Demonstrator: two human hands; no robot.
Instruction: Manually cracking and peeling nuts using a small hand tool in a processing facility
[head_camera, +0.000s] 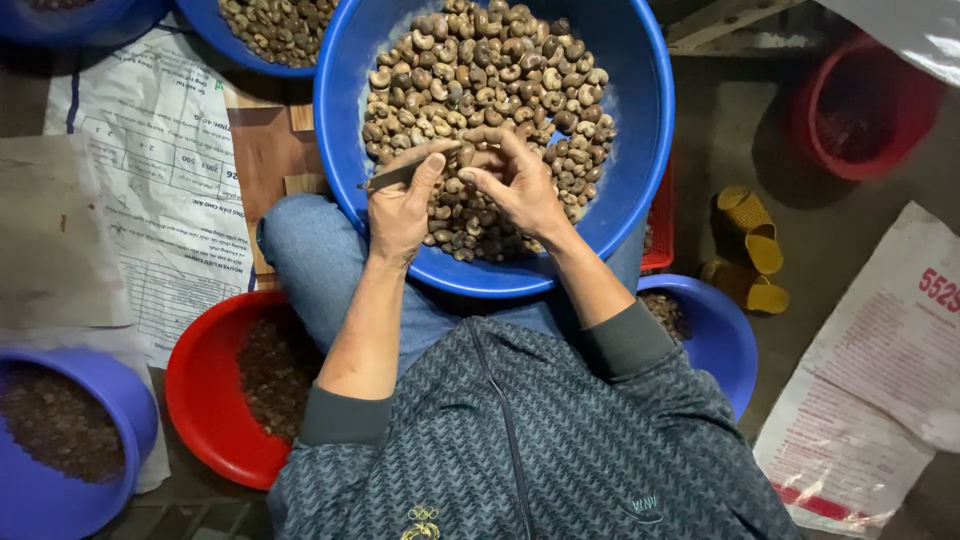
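Head view: left hand pinches small knife, right hand pinches cashew over blue basin; keep blade away from thumb, red basin at 8 o'clock.

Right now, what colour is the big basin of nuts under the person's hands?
Blue: the basin holding the nuts is bright blue, shown in the head view.

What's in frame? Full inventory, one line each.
big basin: 1, blue, on the lap, centre
cashew nuts: many, brown, filling the big basin
red basin: 1, lower left, dark scraps inside
purple tub: 1, bottom left, dark scraps inside
small blue bowl: 1, right of the lap
red basket: 1, top right
sandals: 2, yellow, right floor
printed sacks: several, white, on the floor
small blade: 1, grey, in left hand
left hand: holds the blade
right hand: pinches a nut
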